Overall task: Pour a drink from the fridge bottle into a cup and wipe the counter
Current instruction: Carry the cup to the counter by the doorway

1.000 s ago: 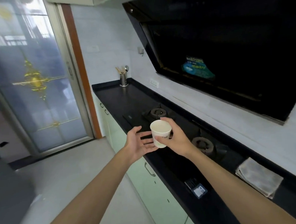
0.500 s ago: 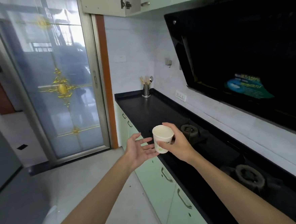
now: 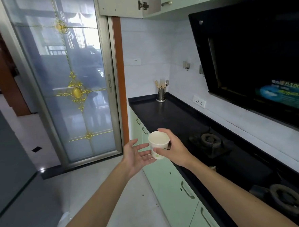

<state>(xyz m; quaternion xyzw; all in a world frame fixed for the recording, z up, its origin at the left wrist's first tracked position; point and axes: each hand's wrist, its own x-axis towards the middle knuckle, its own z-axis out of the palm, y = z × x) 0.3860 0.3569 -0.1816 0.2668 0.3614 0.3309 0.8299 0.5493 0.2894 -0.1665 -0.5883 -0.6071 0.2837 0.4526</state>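
My right hand (image 3: 174, 150) holds a white paper cup (image 3: 158, 143) upright, fingers wrapped around its right side, just off the front edge of the black counter (image 3: 164, 115). The cup looks empty. My left hand (image 3: 136, 156) is open, palm turned toward the cup, with its fingertips at the cup's left side and base. No bottle is in view, and no cloth shows in this frame.
A gas hob (image 3: 210, 141) with two burners sits in the counter to the right. A steel utensil holder (image 3: 161, 94) stands at the far end. Green cabinets (image 3: 169, 181) run below, a black range hood (image 3: 258, 58) above. A frosted glass door (image 3: 66, 80) is ahead; a dark grey appliance (image 3: 3, 159) stands at left.
The view has swung left and up along the counter, so the folded cloth has left the frame. Both hands keep the same hold, with the cup carried toward the counter's far end.
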